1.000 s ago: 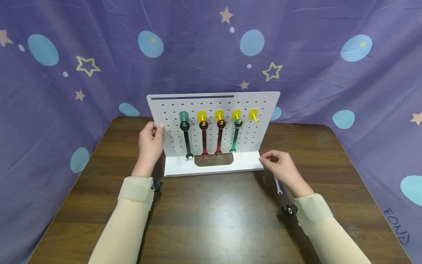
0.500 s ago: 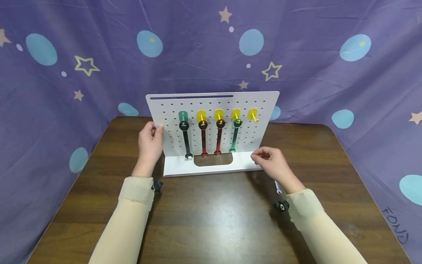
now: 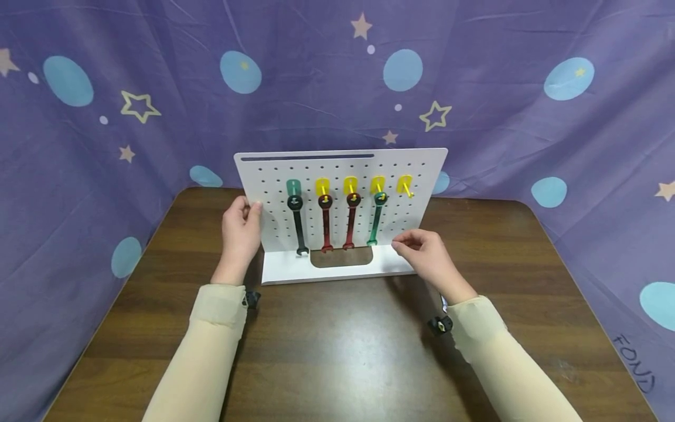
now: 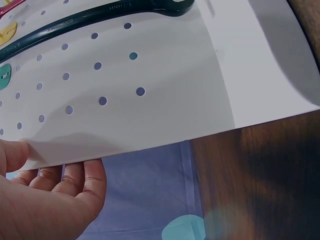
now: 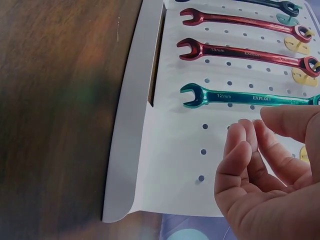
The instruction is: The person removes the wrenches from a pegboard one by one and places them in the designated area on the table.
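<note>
Head view: left hand (image 3: 241,231) pinches left edge of pegboard (image 3: 287,268), thumb in front, fingers behind. Right hand (image 3: 428,258) well apart from left, fingers loosely curled, at pegboard's lower right, near lower end of green wrench (image 3: 377,221). Dark wrench (image 3: 298,228), two red wrenches (image 3: 326,225) hang left of it on pegboard. Silver wrench (image 3: 444,302), mostly hidden, right-front of pegboard.

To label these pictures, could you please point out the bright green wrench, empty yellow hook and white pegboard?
Bright green wrench (image 5: 246,98), right wrist view: shaft.
Empty yellow hook (image 3: 404,183), head view: backplate.
White pegboard (image 4: 172,80), left wrist view: bare panel.
</note>
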{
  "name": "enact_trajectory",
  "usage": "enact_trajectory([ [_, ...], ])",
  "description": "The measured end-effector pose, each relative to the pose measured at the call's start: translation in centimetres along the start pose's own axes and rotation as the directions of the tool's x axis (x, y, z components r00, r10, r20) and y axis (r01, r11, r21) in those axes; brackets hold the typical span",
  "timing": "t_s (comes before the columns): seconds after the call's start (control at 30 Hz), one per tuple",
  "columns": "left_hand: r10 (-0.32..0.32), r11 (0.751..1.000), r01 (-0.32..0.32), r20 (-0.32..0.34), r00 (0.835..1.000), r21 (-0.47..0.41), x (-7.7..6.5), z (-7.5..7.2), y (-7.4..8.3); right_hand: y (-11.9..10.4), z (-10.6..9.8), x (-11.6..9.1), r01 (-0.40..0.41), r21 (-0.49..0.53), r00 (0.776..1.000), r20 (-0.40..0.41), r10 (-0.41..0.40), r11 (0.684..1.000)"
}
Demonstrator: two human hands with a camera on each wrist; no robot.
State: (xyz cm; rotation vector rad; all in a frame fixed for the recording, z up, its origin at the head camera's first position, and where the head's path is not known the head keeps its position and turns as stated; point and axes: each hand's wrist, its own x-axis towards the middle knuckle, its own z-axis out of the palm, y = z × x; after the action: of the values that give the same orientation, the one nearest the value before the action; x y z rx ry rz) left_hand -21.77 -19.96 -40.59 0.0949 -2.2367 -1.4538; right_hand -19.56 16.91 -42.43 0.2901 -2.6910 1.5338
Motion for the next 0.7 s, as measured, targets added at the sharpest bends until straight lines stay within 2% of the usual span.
enact_trajectory([
  [0.37, 0.013, 1.0, -0.013, -0.006, 1.0, -0.002, 0.0, -0.1, 0.2, -0.7, 0.9, 1.1, 0.051, -0.008, 0.999, 0.003, -0.051, 0.999],
  [0.7, 0.006, 1.0, -0.006, -0.007, 1.0, -0.004, 0.0, 0.1, 0.0, -0.9, 1.6, 1.9, 0.061, -0.014, 0.998, -0.008, -0.061, 0.998],
])
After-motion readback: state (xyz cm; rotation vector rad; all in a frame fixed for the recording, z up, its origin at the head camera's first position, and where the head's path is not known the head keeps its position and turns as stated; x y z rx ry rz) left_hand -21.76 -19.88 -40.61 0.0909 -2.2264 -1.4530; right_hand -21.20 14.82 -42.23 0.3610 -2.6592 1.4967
